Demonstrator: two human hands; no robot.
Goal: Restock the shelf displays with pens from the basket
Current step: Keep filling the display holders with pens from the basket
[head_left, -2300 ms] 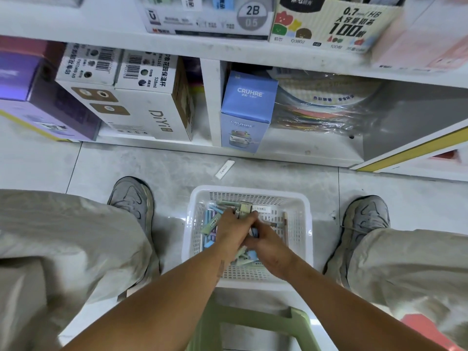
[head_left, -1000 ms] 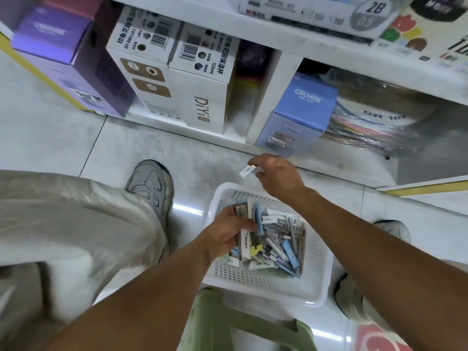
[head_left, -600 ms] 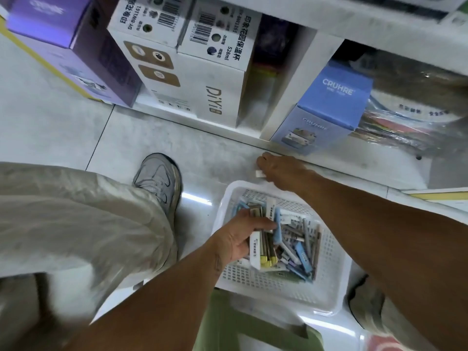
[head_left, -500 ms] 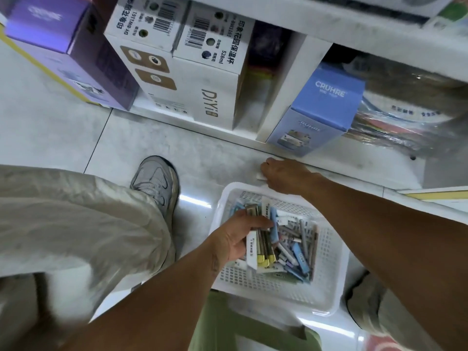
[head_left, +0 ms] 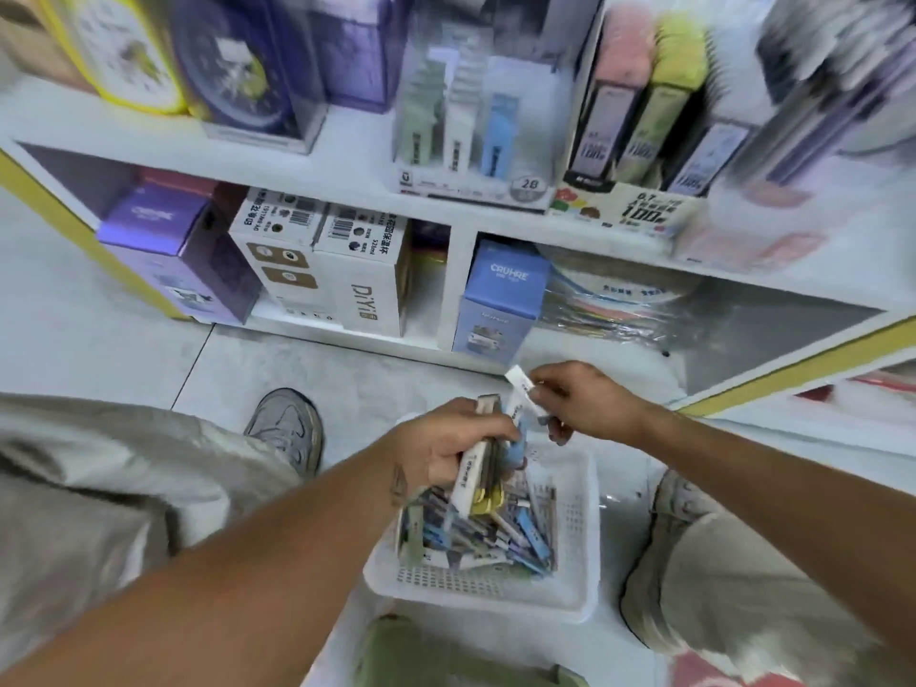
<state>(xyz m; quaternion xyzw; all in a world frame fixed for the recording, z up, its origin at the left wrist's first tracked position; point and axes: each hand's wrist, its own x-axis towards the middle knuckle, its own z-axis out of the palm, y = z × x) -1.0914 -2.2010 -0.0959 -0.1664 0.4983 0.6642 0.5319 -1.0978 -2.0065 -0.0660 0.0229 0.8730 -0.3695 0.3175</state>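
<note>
My left hand grips a bundle of pens, white, olive and blue, above the white plastic basket on the floor. More loose pens lie in the basket. My right hand pinches one small white pen piece just above and right of the bundle. On the shelf above stands a clear pen display with green, white and blue items, blurred by motion.
Pencil-lead boxes stand to the display's right. The bottom shelf holds white DIY boxes, a purple box and a blue CRUHRE box. A green stool is below the basket. My shoes and knees flank it.
My right hand picked the white piece off the floor and brought it back beside the bundle. My left hand lifted the bundle out of the basket. The view tilted up toward the shelves.
</note>
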